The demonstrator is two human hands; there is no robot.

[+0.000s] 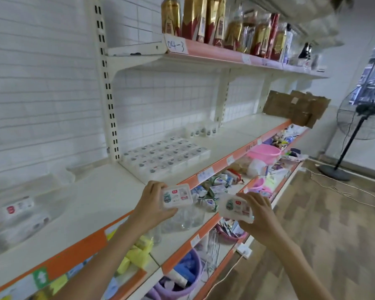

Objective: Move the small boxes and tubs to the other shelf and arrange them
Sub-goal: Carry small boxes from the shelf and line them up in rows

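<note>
Holding one small box apiece, both hands were seen low in the middle of the frame, in front of the shelf edge. The left hand [153, 202] was clasped round a white labelled box [177, 196], thumb below and fingers behind it. The right hand [258, 213] was clasped round a second box [236, 207], tilted and lower right of the first. Neither box was resting on anything.

Beyond the hands, on the middle shelf [225, 146] near the frame's centre, a block of boxes [167, 155] had already been laid out in tidy rows, touching one another. Behind it, against the tiled wall, a short row of small tubs [201, 129] was standing upright. At the lower left a clear bin [20, 213] was seen with a few more boxes inside; its contents were blurred.

The task was judged well advanced: most boxes appeared placed, two were in transit, and those in the bin seemingly remained. Bare shelf to the right of the block was available for them.
</note>
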